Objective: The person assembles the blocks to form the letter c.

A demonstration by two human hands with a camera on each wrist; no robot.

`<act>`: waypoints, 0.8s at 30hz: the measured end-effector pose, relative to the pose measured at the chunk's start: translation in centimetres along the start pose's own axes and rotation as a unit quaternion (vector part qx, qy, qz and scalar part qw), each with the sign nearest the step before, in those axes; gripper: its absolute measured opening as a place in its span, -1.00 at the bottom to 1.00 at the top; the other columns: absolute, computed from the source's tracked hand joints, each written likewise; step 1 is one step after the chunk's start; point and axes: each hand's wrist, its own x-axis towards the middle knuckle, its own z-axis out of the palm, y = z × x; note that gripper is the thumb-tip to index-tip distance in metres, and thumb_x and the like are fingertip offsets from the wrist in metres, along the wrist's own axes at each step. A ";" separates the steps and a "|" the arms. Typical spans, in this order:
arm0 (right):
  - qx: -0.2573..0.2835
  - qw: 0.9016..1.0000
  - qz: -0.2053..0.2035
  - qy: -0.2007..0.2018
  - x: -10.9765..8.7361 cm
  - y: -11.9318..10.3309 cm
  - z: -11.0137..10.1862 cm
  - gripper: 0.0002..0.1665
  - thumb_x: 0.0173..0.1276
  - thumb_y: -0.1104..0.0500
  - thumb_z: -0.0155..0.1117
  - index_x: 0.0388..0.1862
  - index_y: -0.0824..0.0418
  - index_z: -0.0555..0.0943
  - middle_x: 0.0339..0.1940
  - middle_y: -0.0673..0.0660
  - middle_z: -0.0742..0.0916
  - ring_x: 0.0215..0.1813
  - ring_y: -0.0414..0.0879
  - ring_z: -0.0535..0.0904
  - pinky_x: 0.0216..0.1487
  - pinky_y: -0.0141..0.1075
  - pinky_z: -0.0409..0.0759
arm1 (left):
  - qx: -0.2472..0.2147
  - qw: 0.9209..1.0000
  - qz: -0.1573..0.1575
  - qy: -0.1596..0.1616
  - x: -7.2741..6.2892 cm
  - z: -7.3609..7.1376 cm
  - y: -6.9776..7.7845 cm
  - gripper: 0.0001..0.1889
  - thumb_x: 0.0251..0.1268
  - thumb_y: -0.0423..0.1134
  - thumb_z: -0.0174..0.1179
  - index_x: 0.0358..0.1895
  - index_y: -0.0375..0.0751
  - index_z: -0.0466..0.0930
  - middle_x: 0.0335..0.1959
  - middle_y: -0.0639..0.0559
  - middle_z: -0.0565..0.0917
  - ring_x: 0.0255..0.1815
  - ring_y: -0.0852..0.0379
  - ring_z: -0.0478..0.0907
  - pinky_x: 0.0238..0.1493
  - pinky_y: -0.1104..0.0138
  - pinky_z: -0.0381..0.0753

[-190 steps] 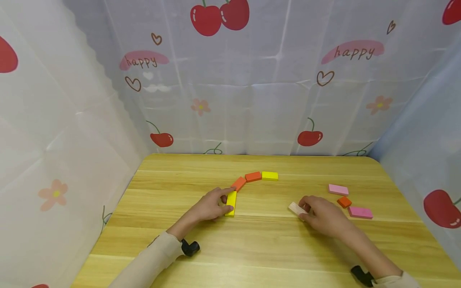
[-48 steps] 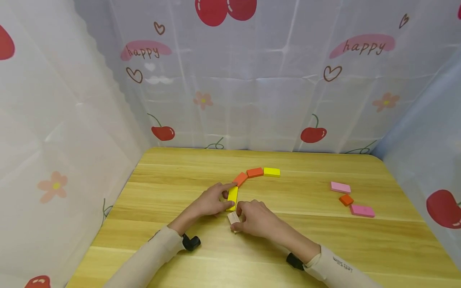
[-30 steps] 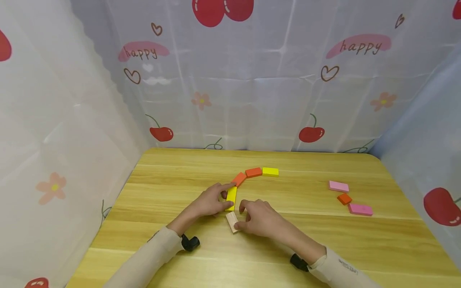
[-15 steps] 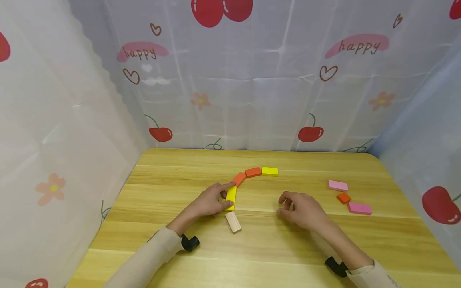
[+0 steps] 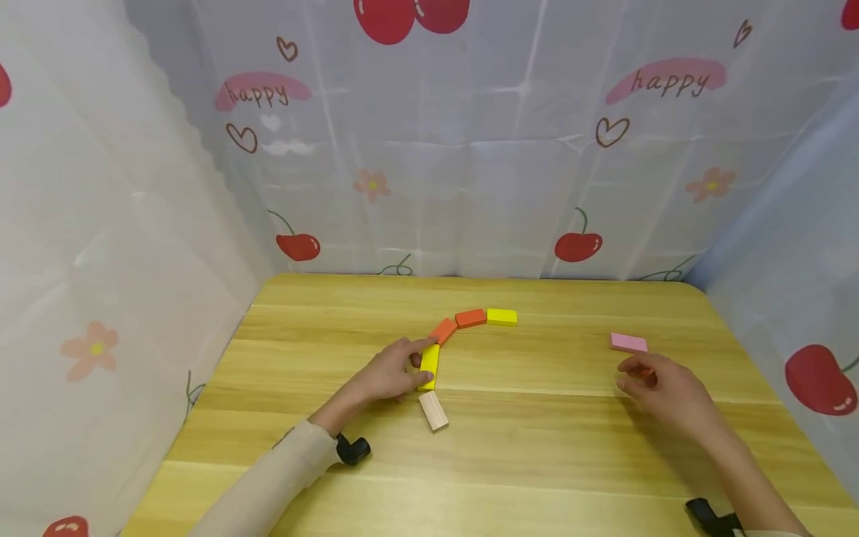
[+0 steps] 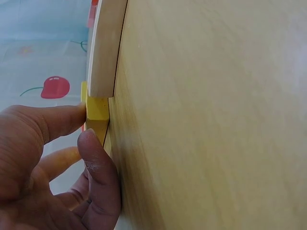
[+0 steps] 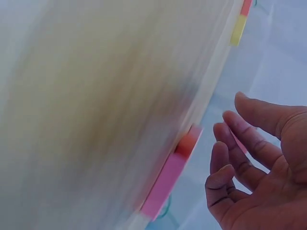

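Note:
My left hand (image 5: pixel 388 371) holds the yellow block (image 5: pixel 429 358), thumb near its close end and index finger at its far end, beside an orange block (image 5: pixel 444 330). Just below lies a plain wooden block (image 5: pixel 433 411), slightly apart from the yellow one in the head view. At the right, my right hand (image 5: pixel 671 388) hovers over a small orange block (image 5: pixel 646 374), fingers loosely bent and holding nothing. A pink block (image 7: pixel 165 187) shows beside the orange one in the right wrist view; the hand hides it in the head view. Another pink block (image 5: pixel 628 342) lies just beyond.
The curved row continues with a second orange block (image 5: pixel 470 318) and a yellow end block (image 5: pixel 502 317). All lie flat on the wooden table (image 5: pixel 537 462). A cherry-printed curtain (image 5: pixel 470 209) surrounds the back and sides.
My right hand has brought the plain wooden block from the right to below the yellow block, let go, and moved back right over the small orange block. The left hand stays put.

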 end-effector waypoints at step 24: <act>0.002 0.998 0.055 -0.032 -1.3 7.3 -3.7 -0.54 0.60 0.01 0.36 0.25 0.32 0.71 0.24 0.53 0.69 -0.14 -0.07 0.65 -0.37 -0.33 0.58 | -0.013 1.000 0.007 -0.004 0.0 -0.1 0.0 -0.25 0.57 -0.16 0.33 0.72 0.05 0.25 0.02 -0.13 0.44 -0.71 0.19 0.37 -0.61 0.41 0.51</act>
